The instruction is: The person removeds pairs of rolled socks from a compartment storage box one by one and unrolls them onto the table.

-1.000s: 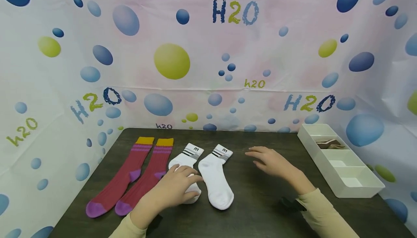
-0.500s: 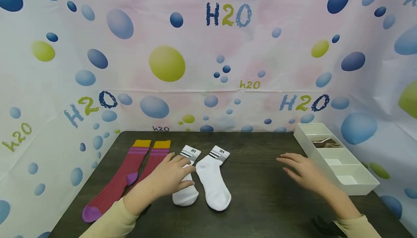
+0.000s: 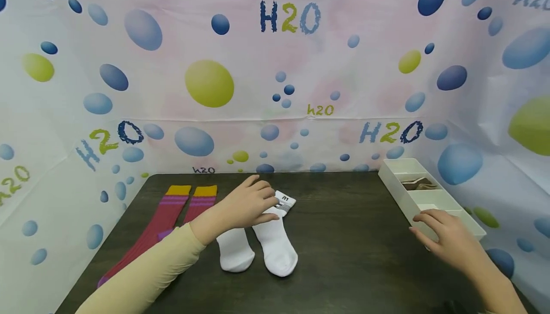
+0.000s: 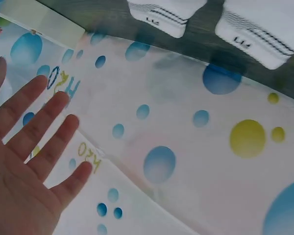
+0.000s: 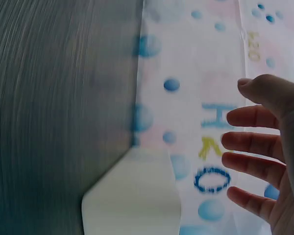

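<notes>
My left hand (image 3: 247, 205) hovers over the cuffs of two white ankle socks, fingers spread and holding nothing. The right-hand white sock (image 3: 277, 249) lies flat on the dark table; the hand hides the cuff of the left-hand white sock (image 3: 235, 252). Both striped cuffs show at the top of the left wrist view. Two long maroon socks (image 3: 148, 237) with yellow cuffs lie further left, partly covered by my left forearm. At the right, my right hand (image 3: 449, 237) overlaps the near end of a white divided box (image 3: 397, 194), its fingers loosely extended with nothing in them.
Inside one compartment of the box sits a folded brown and beige cloth item (image 3: 418, 183). The dark wooden table (image 3: 339, 237) ends at the back against a white sheet (image 3: 266, 56) printed with coloured bubbles.
My right hand has moved right, from mid-table to the near end of the box. My left hand has shifted up and right over the white socks' cuffs. The view has turned slightly right.
</notes>
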`<control>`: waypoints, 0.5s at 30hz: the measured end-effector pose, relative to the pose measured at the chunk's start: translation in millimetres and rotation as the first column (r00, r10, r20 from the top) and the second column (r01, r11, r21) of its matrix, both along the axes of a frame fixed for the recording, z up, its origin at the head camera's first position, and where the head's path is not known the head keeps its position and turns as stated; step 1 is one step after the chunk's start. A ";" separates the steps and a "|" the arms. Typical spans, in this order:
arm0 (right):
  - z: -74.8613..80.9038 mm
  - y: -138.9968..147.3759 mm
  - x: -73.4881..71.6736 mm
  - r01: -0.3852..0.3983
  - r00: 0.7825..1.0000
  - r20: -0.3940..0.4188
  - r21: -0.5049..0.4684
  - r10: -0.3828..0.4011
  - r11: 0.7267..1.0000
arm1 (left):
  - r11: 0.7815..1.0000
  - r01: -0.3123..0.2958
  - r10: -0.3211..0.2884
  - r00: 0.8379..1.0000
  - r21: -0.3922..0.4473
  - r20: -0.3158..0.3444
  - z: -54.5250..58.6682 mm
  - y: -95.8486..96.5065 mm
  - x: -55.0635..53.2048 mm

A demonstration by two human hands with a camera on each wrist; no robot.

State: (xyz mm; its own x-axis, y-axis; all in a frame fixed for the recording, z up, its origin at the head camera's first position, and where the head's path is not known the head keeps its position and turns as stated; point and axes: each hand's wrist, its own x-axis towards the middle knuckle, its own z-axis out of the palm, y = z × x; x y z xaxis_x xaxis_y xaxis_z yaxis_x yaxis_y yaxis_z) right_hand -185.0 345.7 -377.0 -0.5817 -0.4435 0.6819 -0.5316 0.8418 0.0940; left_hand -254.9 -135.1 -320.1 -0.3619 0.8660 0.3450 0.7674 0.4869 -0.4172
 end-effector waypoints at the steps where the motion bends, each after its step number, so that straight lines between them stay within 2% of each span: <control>1: -0.5 5.0 1.3 0.012 1.000 -0.011 -0.001 -0.012 1.000 | 1.000 0.021 -0.021 1.000 0.006 -0.003 0.4 5.3 -3.7; 5: -5.4 22.5 4.8 0.056 0.997 -0.046 -0.021 -0.056 0.998 | 0.996 0.089 -0.089 0.996 0.013 -0.007 0.6 26.8 -16.3; 9: -13.6 36.0 8.0 0.097 0.994 -0.042 -0.069 -0.100 0.993 | 0.989 0.144 -0.145 0.989 -0.015 -0.032 -1.3 48.8 -25.6; 12: -19.5 43.5 9.9 0.134 0.990 -0.023 -0.094 -0.137 0.986 | 0.985 0.171 -0.172 0.984 -0.026 -0.045 -1.9 64.3 -30.3; 15: -24.6 49.5 10.9 0.178 0.984 0.005 -0.099 -0.179 0.979 | 0.984 0.176 -0.176 0.984 -0.021 -0.031 -1.3 80.2 -35.0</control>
State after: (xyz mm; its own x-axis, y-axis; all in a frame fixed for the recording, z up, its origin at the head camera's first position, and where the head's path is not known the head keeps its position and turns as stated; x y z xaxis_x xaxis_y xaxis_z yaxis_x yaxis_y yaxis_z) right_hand -174.1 395.2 -401.5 -0.6424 -0.2629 0.7198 -0.3717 0.9283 0.0074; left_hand -289.9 -54.9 -321.4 -0.1923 0.9214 0.3376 0.8264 0.3376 -0.4507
